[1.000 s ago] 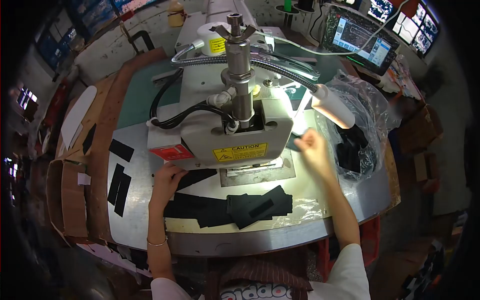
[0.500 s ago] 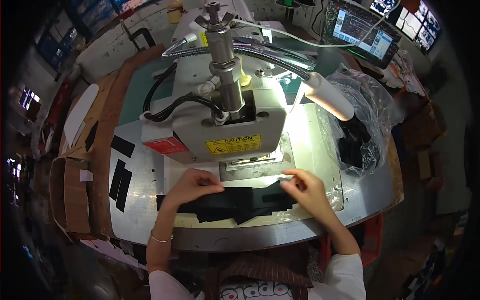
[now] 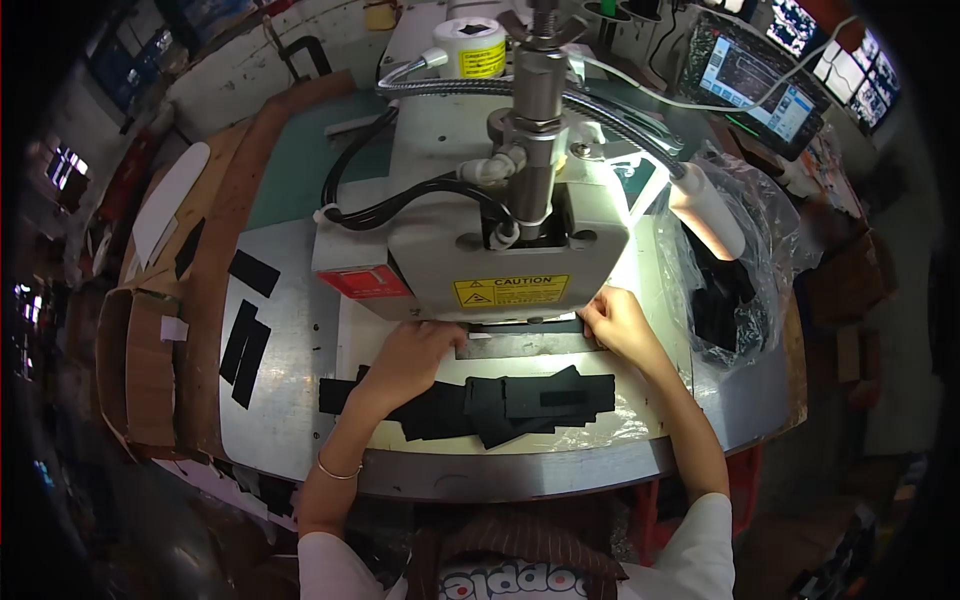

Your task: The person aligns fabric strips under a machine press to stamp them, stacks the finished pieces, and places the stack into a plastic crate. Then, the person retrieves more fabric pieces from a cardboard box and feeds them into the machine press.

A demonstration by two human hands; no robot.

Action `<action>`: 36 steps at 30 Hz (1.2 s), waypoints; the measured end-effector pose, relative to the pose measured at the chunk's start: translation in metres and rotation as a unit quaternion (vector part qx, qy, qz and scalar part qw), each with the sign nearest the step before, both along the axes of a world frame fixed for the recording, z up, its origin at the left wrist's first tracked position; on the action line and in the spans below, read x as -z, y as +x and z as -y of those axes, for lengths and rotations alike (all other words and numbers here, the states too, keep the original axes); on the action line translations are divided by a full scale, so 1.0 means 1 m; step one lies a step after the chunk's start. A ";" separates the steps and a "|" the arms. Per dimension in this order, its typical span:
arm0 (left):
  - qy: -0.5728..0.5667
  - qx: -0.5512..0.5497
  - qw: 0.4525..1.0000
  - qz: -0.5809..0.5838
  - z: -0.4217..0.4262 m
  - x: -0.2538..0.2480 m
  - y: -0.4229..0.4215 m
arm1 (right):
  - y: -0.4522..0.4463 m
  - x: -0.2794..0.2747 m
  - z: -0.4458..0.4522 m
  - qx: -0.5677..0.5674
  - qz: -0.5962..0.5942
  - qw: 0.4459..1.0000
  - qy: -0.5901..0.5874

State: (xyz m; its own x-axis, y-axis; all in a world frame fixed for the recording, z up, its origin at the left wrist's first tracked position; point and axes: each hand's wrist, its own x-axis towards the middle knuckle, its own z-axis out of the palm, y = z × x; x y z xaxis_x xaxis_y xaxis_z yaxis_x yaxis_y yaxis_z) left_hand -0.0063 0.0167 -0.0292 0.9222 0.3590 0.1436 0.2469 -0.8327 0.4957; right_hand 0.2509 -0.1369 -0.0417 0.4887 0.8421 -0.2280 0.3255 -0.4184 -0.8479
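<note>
A thin black fabric strip [image 3: 527,327] lies across the metal plate [image 3: 530,347], close under the front of the machine head [image 3: 510,255]. My left hand [image 3: 420,350] is closed at the strip's left end, its fingertips low over the plate. At the other end my right hand [image 3: 615,320] pinches the strip between thumb and fingers, beside the lower right corner of the head. The back edge of the strip is hidden by the head. Nearer to me, a loose overlapping pile of black fabric pieces [image 3: 500,405] is spread along the table front.
Several black pieces [image 3: 243,350] lie on the metal table's left side. A clear plastic bag [image 3: 735,290] with black material sits at the right, below a lit lamp [image 3: 708,215]. A control screen [image 3: 755,85] stands behind. A cardboard box [image 3: 150,370] is at the left edge.
Both hands have moved forward from the black pile to the plate under the machine head. A black strip now stretches between them there. The camera view has shifted slightly.
</note>
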 end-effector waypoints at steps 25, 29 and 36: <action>0.080 0.031 0.996 0.001 0.002 0.007 -0.003 | -0.033 0.005 0.052 -0.057 0.445 0.884 0.130; 0.005 0.036 0.999 -0.021 -0.002 0.010 0.000 | -0.022 -0.001 0.061 -0.055 0.318 0.930 0.178; 0.020 0.044 0.997 0.066 -0.001 0.002 0.002 | 0.110 -0.003 0.065 0.197 0.489 0.845 0.093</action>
